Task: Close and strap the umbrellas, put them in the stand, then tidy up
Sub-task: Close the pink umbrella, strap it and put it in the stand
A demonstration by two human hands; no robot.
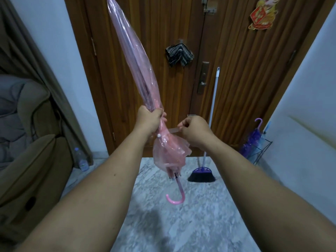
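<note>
You hold a furled pink umbrella (134, 73), tip up.
Left hand (148, 120) grips its folds; right hand (192, 131) pinches the strap (173, 130). Broom (203, 171) and stand (258, 148) beyond.

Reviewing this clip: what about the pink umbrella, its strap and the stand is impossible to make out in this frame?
Head view:
- Pink umbrella: its tip is cut off by the top edge.
- Strap: its free end is hidden inside the right hand.
- Canopy under the left hand: covered by the grip.
- Stand: partly cut off by the white wall; how many umbrellas it holds is unclear.
- Snap button: too small to tell details.
</note>
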